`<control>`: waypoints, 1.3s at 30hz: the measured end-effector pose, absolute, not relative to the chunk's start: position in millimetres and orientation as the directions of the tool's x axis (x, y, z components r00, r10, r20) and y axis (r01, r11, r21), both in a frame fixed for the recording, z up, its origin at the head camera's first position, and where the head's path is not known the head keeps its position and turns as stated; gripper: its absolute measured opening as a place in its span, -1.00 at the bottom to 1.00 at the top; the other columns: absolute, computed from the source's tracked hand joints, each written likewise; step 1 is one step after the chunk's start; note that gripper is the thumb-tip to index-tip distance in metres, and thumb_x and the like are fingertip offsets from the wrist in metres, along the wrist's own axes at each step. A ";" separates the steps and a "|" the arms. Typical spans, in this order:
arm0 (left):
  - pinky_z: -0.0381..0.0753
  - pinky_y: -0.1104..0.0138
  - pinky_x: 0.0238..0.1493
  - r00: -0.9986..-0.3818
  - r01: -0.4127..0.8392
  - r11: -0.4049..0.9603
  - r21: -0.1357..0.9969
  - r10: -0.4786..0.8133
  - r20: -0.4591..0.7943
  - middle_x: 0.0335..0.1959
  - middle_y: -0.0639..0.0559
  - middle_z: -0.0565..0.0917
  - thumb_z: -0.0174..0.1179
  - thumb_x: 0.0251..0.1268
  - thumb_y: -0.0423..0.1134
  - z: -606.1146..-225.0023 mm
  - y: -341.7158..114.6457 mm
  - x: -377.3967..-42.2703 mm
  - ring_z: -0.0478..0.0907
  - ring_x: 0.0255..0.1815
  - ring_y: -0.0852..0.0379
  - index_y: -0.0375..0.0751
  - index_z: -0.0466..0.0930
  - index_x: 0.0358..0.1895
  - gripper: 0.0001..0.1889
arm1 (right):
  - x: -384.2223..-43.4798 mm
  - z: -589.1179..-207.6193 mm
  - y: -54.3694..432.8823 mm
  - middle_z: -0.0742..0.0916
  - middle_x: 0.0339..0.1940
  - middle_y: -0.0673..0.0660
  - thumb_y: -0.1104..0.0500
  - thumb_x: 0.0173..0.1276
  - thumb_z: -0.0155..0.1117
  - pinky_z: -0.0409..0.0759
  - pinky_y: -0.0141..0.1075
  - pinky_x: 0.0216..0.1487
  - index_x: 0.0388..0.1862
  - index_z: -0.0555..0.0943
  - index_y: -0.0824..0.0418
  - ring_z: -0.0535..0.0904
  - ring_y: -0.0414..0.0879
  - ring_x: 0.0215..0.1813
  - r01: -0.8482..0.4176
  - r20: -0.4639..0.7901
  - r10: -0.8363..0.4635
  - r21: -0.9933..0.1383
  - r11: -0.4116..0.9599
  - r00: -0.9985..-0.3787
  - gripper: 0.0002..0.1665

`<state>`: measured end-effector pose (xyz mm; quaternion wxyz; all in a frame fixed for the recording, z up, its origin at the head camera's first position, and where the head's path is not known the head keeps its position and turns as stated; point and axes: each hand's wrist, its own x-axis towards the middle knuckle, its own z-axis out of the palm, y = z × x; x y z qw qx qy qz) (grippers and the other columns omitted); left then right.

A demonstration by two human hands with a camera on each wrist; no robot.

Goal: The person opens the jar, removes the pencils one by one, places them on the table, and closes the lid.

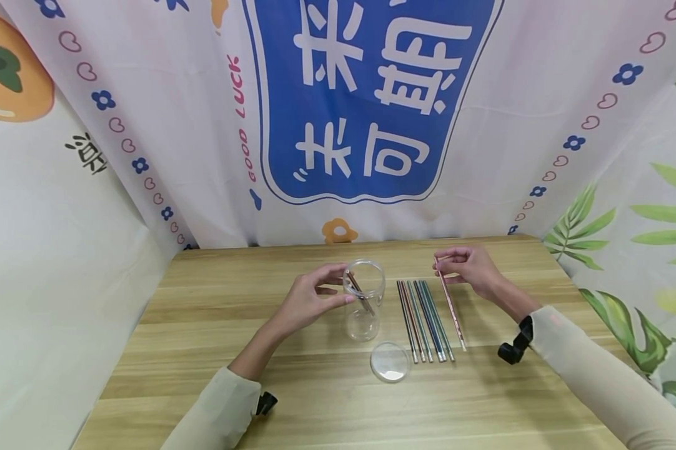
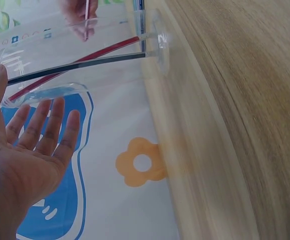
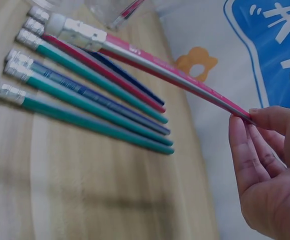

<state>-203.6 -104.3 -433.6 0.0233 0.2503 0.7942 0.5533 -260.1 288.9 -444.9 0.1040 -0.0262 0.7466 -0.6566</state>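
My left hand [image 1: 307, 301] holds the clear jar [image 1: 363, 326] near its open rim, thumb on one side and fingers on the other. The jar stands upright on the table. Inside it lean a dark pencil [image 2: 80, 65] and a red pencil [image 2: 105, 47], crossing each other. To the right, my right hand [image 1: 474, 270] pinches a pink pencil [image 3: 170, 76] by one end between thumb and fingertips. Its white eraser [image 3: 56, 25] points away from the hand, towards the table's near side. Between jar and right hand lies a row of several pencils [image 1: 418, 322], green, blue, red and dark.
A round clear lid [image 1: 390, 362] lies on the wooden table [image 1: 315, 400] in front of the jar. Behind the table's far edge hangs a printed cloth [image 1: 214, 219], with more cloth at left and right.
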 end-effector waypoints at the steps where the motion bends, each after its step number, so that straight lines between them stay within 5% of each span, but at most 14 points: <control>1: 0.76 -0.02 0.21 -0.874 0.372 0.264 0.890 0.423 0.240 0.20 -0.10 0.75 0.55 0.29 -0.18 -433.4 -104.4 -203.6 0.71 0.19 -0.11 -0.14 0.57 0.41 -0.37 | -260.2 -446.8 289.5 0.87 -0.20 0.09 0.42 0.44 0.39 0.83 -0.09 0.01 0.31 0.50 0.60 0.84 -0.08 -0.16 0.096 -0.121 -0.174 -0.985 0.146 -0.977 -0.47; 11: 0.77 -0.01 0.20 -0.873 0.379 0.270 0.885 0.423 0.245 0.20 -0.11 0.75 0.55 0.29 -0.18 -433.6 -105.4 -203.6 0.72 0.19 -0.12 -0.14 0.57 0.41 -0.36 | -257.8 -466.7 294.1 0.83 -0.06 0.28 0.42 0.42 0.40 0.83 -0.12 0.04 0.30 0.52 0.56 0.82 -0.08 -0.13 0.110 -0.149 -0.164 -0.968 0.226 -0.975 -0.48; 21: 0.76 -0.04 0.20 -0.869 0.385 0.263 0.885 0.425 0.253 0.20 -0.13 0.75 0.55 0.29 -0.20 -434.4 -105.6 -203.6 0.70 0.19 -0.20 -0.16 0.57 0.41 -0.37 | -258.1 -482.5 295.2 0.75 0.05 0.51 0.43 0.46 0.36 0.85 -0.17 -0.06 0.28 0.53 0.59 0.81 0.17 -0.04 0.054 -0.114 -0.175 -0.947 0.316 -0.978 -0.53; 39: 0.78 0.01 0.18 -0.861 0.400 0.252 0.881 0.433 0.267 0.19 -0.10 0.75 0.55 0.28 -0.22 -434.1 -106.5 -204.3 0.70 0.21 -0.21 -0.19 0.57 0.41 -0.36 | -264.2 -495.0 286.9 0.81 -0.10 0.35 0.43 0.44 0.38 0.85 -0.25 -0.15 0.14 0.63 0.55 0.78 -0.12 -0.23 0.071 -0.139 -0.132 -0.903 0.423 -0.981 -0.66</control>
